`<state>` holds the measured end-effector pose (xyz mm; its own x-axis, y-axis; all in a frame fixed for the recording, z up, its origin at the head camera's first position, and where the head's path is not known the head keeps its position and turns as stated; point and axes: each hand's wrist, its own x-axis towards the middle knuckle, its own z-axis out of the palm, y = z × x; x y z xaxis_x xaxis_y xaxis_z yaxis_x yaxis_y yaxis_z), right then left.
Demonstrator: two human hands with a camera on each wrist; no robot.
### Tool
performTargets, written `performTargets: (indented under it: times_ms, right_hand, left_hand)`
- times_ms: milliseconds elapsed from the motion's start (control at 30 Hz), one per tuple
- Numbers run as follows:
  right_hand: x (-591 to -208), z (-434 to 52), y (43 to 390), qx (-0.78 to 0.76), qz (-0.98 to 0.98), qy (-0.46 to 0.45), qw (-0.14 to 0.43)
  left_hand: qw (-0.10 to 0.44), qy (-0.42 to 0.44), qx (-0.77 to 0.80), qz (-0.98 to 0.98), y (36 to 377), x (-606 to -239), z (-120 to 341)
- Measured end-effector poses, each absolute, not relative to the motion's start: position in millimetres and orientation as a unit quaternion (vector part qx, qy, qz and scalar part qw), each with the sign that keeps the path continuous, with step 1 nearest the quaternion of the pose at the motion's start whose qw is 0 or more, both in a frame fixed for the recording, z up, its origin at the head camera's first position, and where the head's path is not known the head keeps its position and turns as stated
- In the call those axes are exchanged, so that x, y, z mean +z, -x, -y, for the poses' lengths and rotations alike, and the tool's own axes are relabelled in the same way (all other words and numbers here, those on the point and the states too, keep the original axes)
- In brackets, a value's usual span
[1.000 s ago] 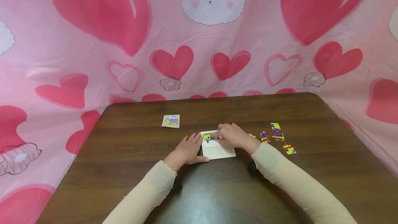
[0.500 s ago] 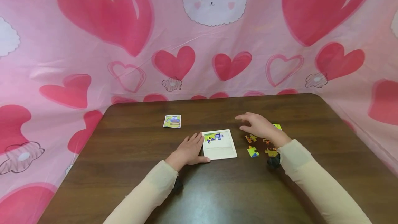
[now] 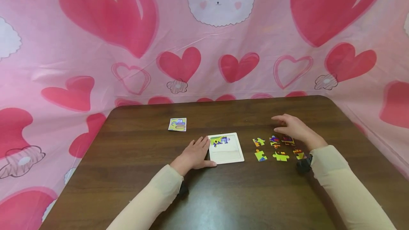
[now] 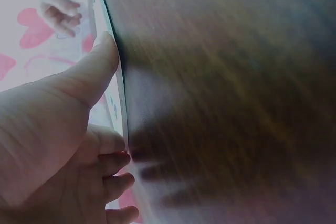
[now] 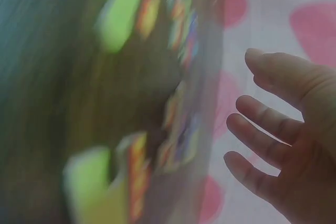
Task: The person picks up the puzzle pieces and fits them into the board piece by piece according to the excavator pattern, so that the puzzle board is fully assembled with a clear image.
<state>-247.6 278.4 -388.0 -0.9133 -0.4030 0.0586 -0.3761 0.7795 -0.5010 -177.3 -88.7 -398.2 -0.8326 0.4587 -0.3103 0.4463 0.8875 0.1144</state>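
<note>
The left hand (image 3: 192, 153) lies flat with relaxed fingers, its thumb and fingertips against the left edge of the white square puzzle tray (image 3: 226, 148), steadying it without gripping. Only the tray's top-left corner is filled: a small cluster of joined green, yellow and purple puzzle pieces (image 3: 218, 140) sits just beyond that hand's fingertips, and the rest of the tray shows bare white. The right hand (image 3: 292, 127) hovers open and empty, fingers loosely spread, over the far end of the loose colourful jigsaw pieces (image 3: 276, 147), which lie scattered on the dark wooden table (image 3: 143, 173) right of the tray. By this look, assembly has barely begun; about seven pieces remain.
</note>
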Motion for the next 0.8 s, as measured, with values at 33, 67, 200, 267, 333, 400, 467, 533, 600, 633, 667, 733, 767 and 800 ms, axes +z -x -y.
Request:
performTargets:
  times_ms: [33,67,200,267,333,400,467,533,600,633,667,733,767,800]
  right_hand:
    - [-389.8,-282.5,247.4,-0.258,-0.944,0.203,0.027]
    - [-391.3,-285.9,247.1,-0.256,-0.945,0.201,0.028]
    - [-396.6,-297.1,247.2,-0.239,-0.951,0.194,0.028]
    - [-398.1,-300.8,247.6,-0.230,-0.953,0.195,0.028]
    - [-399.2,-303.9,248.4,-0.221,-0.955,0.195,0.031]
    - [-399.8,-305.8,248.9,-0.213,-0.957,0.195,0.035]
    - [-400.3,-307.5,249.5,-0.207,-0.958,0.195,0.038]
    - [-400.8,-309.0,250.0,-0.201,-0.960,0.193,0.039]
    - [-401.1,-310.1,250.3,-0.199,-0.960,0.191,0.041]
    - [-401.4,-311.0,250.7,-0.197,-0.961,0.191,0.040]
    - [-401.6,-311.9,250.8,-0.196,-0.961,0.192,0.040]
    - [-402.1,-313.8,250.8,-0.194,-0.961,0.193,0.038]
    - [-402.4,-315.1,250.9,-0.193,-0.961,0.195,0.037]
    - [-402.6,-316.4,250.9,-0.191,-0.961,0.197,0.035]
  left_hand:
    - [0.168,-0.236,0.019,-0.957,177.3,-398.1,88.7]
    - [0.168,-0.236,0.020,-0.957,177.3,-398.1,88.7]
    - [0.169,-0.234,0.024,-0.957,177.3,-398.2,88.8]
    - [0.168,-0.235,0.024,-0.957,177.3,-398.2,88.8]
    - [0.168,-0.235,0.023,-0.957,177.2,-398.2,88.9]
    - [0.168,-0.235,0.023,-0.957,177.1,-398.1,89.1]
    - [0.168,-0.235,0.024,-0.957,177.1,-397.9,89.2]
    - [0.168,-0.236,0.025,-0.957,177.3,-397.9,89.3]
    - [0.166,-0.237,0.026,-0.957,177.5,-398.0,89.3]
    - [0.165,-0.237,0.025,-0.957,177.7,-398.3,89.2]
    - [0.165,-0.238,0.025,-0.957,177.9,-398.5,89.1]
    - [0.164,-0.238,0.027,-0.957,178.2,-398.7,88.9]
    - [0.165,-0.239,0.027,-0.957,178.2,-398.8,88.7]
    - [0.165,-0.239,0.027,-0.957,178.2,-398.6,88.6]
